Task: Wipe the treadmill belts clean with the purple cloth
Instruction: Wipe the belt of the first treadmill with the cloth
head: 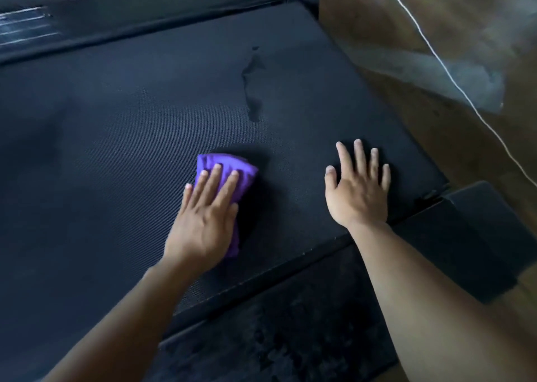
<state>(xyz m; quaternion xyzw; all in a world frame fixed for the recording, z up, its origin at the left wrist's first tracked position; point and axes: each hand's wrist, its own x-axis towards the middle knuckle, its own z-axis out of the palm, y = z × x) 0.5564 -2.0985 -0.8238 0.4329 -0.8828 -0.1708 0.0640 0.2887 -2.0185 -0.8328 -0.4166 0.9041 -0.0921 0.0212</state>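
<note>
- My left forearm (122,317) and right forearm (430,294) enter from 6 o'clock, passing over the dark textured side rail (290,323) along the treadmill's near edge.
- Left hand (203,222): fingers straight and together, laid flat on top of the purple cloth (232,168) and pressing it down. It is not a curled grip.
- Right hand (359,190): flat, fingers spread wide, holding nothing. It rests on the treadmill belt (130,114) at 3 o'clock of the cloth, apart from it.
- The cloth lies bunched on the belt just at 9 o'clock of the frame's centre. Part shows beyond my fingertips and a fold trails out by my wrist.
- A wet streak (252,85) stands on the belt at 12 o'clock of the cloth, near it and unwiped.
- Handling, as I judge it: the cloth is light, soft and limp. It will bunch and drag on the ribbed belt, so a flat palm over its middle should serve better than pinching an edge. The belt may creep under a push, and the right hand looks placed to brace.
- A white cable (436,56) runs across the wooden floor (436,137) from 1 to 3 o'clock, well clear of the belt.
</note>
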